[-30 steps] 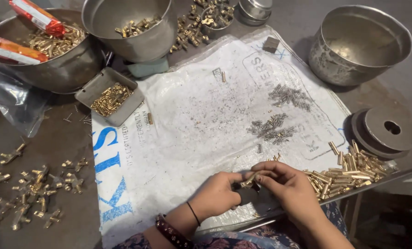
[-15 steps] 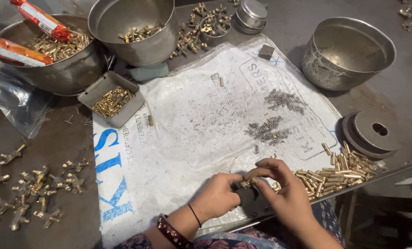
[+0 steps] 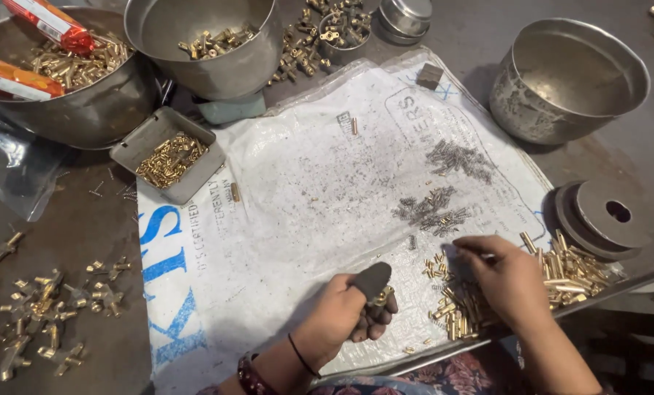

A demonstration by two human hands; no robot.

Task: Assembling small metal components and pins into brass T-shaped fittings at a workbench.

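My left hand (image 3: 349,314) is low at the middle, fingers curled around a small brass part (image 3: 382,296), with a dark cover on the thumb. My right hand (image 3: 504,278) rests palm down to its right, fingertips pinched at the near edge of a scatter of small grey springs (image 3: 433,211). Whether it holds a spring I cannot see. Under and beside that hand lies a heap of brass pins (image 3: 561,271). All of this sits on a white printed sack (image 3: 305,212) spread over the table.
A small metal tray of brass bits (image 3: 167,156) sits at the sack's left corner. Steel bowls with brass parts stand behind (image 3: 210,36), (image 3: 63,73), another steel bowl (image 3: 568,77) at right. A round metal disc (image 3: 605,216) lies right. Brass fittings (image 3: 42,307) scatter left.
My hands, joined together over a part a second ago, have separated. The right hand reached up toward the springs; the left stayed low holding the brass part.
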